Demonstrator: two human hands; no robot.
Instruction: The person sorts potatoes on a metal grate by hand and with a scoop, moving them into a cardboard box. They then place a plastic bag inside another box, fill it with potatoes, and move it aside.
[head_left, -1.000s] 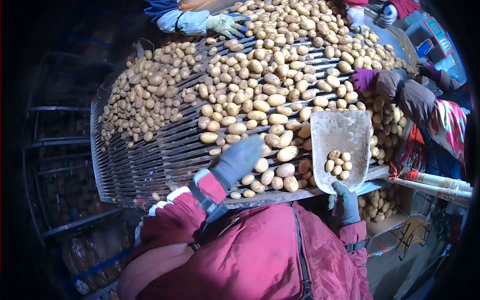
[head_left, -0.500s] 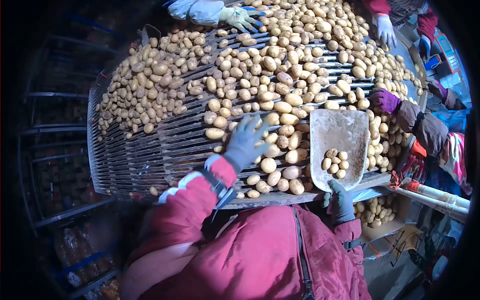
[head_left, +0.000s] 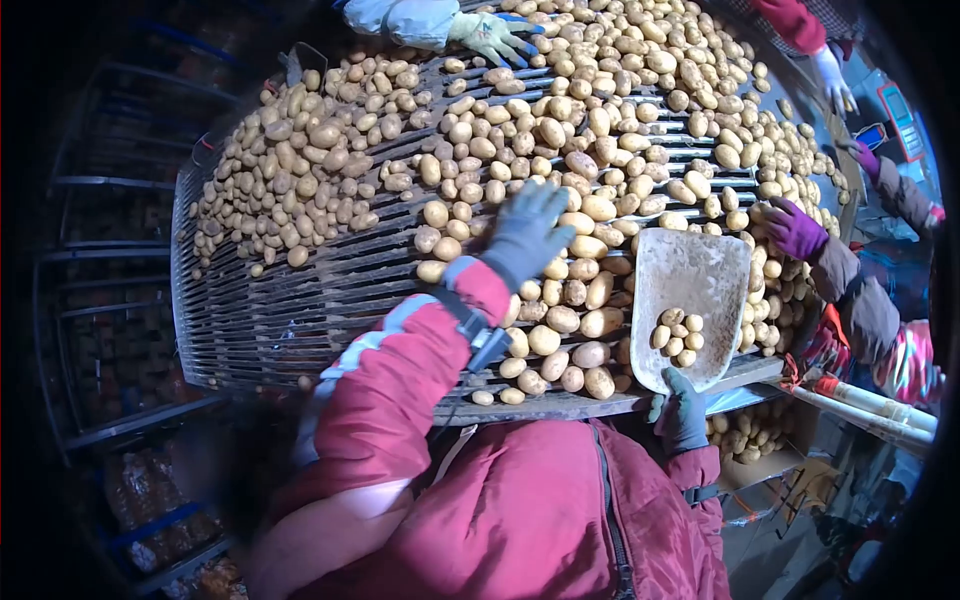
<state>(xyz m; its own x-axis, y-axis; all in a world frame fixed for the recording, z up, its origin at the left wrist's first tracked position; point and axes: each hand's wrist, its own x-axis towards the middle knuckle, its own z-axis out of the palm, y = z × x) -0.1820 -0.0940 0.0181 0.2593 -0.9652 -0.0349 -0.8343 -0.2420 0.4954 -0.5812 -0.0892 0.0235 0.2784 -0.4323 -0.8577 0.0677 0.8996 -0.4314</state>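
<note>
My left hand, in a grey-blue glove, lies with its fingers spread over the potatoes on the slatted rack. My right hand, also gloved, is closed around the near end of a pale, worn scoop. Several small potatoes rest in the lower part of the scoop. Loose potatoes surround the scoop on its left and right sides.
A co-worker's gloved hand lies on the rack at the top. At the right, a purple-gloved hand touches potatoes. Further back are a white-gloved hand and a red-framed device. A box of potatoes sits below the rack edge.
My left hand has moved up and right over the potatoes. The scoop appears slightly lower and further right. At the right, the co-workers' purple-gloved and white-gloved hands have shifted.
</note>
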